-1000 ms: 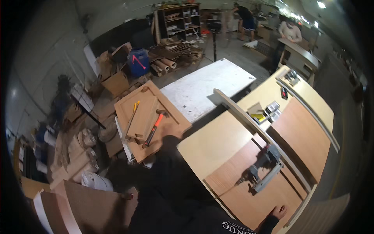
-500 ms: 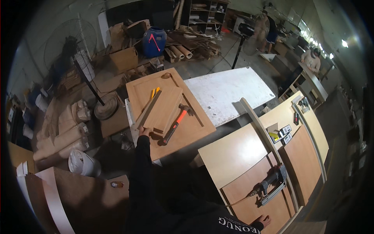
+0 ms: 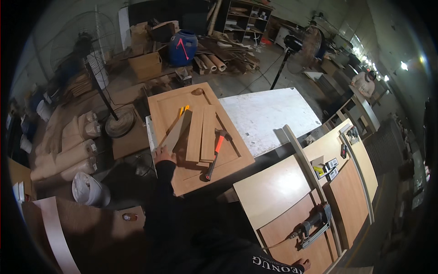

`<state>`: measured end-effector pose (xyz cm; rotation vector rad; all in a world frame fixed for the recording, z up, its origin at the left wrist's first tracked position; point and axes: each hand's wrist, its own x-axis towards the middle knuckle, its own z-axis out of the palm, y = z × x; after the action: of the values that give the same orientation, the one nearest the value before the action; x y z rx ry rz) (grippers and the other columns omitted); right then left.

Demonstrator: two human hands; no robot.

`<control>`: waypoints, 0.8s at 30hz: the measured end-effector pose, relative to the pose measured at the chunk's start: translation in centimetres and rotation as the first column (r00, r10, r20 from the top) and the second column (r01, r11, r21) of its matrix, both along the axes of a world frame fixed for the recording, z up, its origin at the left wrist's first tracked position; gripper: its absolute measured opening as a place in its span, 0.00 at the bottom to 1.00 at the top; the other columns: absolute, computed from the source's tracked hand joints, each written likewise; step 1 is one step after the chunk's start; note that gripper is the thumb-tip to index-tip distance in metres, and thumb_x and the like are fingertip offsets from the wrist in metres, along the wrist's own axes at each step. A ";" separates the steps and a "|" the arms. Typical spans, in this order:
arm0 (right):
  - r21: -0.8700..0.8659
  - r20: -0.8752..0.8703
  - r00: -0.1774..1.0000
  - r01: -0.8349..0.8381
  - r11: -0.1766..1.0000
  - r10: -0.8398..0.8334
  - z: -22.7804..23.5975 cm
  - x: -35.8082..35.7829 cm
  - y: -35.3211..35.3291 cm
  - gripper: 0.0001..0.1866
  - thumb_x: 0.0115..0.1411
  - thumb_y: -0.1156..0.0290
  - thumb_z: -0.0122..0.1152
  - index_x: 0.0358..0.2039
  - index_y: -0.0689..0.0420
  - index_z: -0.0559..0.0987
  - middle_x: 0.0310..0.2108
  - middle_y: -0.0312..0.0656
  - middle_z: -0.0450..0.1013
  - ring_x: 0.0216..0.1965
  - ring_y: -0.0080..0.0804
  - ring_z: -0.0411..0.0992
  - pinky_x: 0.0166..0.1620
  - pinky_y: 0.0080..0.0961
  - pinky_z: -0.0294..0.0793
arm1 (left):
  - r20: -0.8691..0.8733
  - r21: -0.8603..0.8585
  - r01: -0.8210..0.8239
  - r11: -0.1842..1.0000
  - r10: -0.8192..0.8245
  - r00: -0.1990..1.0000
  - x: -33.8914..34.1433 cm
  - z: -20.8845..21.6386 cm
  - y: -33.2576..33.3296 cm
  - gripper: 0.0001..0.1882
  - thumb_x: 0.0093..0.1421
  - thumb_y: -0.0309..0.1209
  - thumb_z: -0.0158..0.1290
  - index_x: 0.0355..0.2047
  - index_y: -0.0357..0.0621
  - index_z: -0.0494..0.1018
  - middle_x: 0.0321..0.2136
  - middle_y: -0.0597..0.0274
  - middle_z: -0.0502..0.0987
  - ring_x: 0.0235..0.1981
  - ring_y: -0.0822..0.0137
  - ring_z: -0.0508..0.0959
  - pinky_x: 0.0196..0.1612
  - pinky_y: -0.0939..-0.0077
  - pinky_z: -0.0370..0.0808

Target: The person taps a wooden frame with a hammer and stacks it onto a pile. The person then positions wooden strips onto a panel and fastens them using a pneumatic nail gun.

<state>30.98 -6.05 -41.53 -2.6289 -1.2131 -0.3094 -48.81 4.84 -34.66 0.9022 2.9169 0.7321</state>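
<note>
My left hand (image 3: 164, 155) reaches out in a dark sleeve and grips the near end of a grey-brown wooden strip (image 3: 179, 129). The strip lies slanted on a framed wooden door panel (image 3: 200, 176). Two lighter planks (image 3: 201, 133) lie side by side next to the strip. An orange-handled hammer (image 3: 215, 153) rests to their right, and a small yellow tool (image 3: 183, 109) shows behind the strip. Only a bit of my right hand (image 3: 304, 264) shows at the lower edge, by a tan board; its fingers are too hidden to read.
A white sheet (image 3: 269, 116) lies right of the panel. A nail gun (image 3: 313, 223) with its hose sits on tan boards at the lower right. A standing fan (image 3: 303, 43), a blue barrel (image 3: 182, 46), a white bucket (image 3: 89, 190) and cardboard rolls (image 3: 68, 150) surround the spot. Another person (image 3: 364, 82) works far right.
The view has swung left toward the door panel. My left arm has come forward to the panel, and the hand now holds the end of the grey-brown strip.
</note>
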 end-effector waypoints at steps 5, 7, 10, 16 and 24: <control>-0.072 -0.231 0.955 0.175 0.982 -0.188 1.1 -0.3 0.2 0.22 0.44 0.72 0.61 0.41 0.61 0.68 0.44 0.50 0.62 0.46 0.43 0.62 0.49 0.33 0.63 | 0.016 -0.184 0.060 0.981 -0.058 0.998 -1.8 2.4 1.3 0.32 0.40 0.37 0.60 0.47 0.41 0.64 0.48 0.51 0.64 0.48 0.49 0.65 0.49 0.62 0.64; -0.090 -0.274 0.931 0.224 0.970 -0.240 0.9 -0.2 -0.1 0.22 0.43 0.75 0.62 0.41 0.61 0.68 0.44 0.49 0.61 0.46 0.43 0.62 0.49 0.32 0.63 | 0.153 -0.283 0.052 0.958 -0.008 0.988 -2.4 3.4 2.7 0.35 0.39 0.37 0.62 0.48 0.41 0.63 0.47 0.51 0.66 0.46 0.49 0.67 0.47 0.63 0.66; -0.018 -0.295 0.924 0.250 0.968 -0.244 -0.1 -0.3 -0.6 0.23 0.42 0.77 0.62 0.41 0.61 0.68 0.44 0.49 0.61 0.46 0.43 0.62 0.49 0.33 0.63 | 0.350 -0.110 0.186 0.976 -0.137 0.927 -3.5 3.5 2.7 0.38 0.37 0.36 0.62 0.50 0.45 0.59 0.39 0.48 0.73 0.42 0.55 0.73 0.45 0.66 0.69; 0.103 -0.241 0.969 0.076 0.992 -0.049 1.7 -4.5 -1.0 0.19 0.47 0.74 0.54 0.41 0.63 0.67 0.43 0.50 0.62 0.46 0.43 0.61 0.51 0.32 0.60 | 0.245 0.214 0.082 0.973 -0.135 0.960 -0.8 0.8 2.8 0.36 0.40 0.32 0.59 0.51 0.52 0.59 0.37 0.49 0.73 0.41 0.52 0.73 0.43 0.62 0.69; 0.074 -0.220 0.943 0.272 0.959 -0.250 4.9 -10.1 0.4 0.19 0.49 0.70 0.52 0.42 0.61 0.68 0.42 0.48 0.65 0.46 0.41 0.63 0.50 0.31 0.61 | 0.296 -0.163 0.334 0.928 -0.277 0.914 4.5 4.7 4.6 0.41 0.41 0.32 0.58 0.56 0.58 0.50 0.50 0.48 0.62 0.50 0.50 0.65 0.49 0.64 0.66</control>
<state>20.83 -5.66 -36.66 -2.6516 -0.7615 -0.1303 -44.28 9.46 -29.97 1.1042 2.4771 0.4697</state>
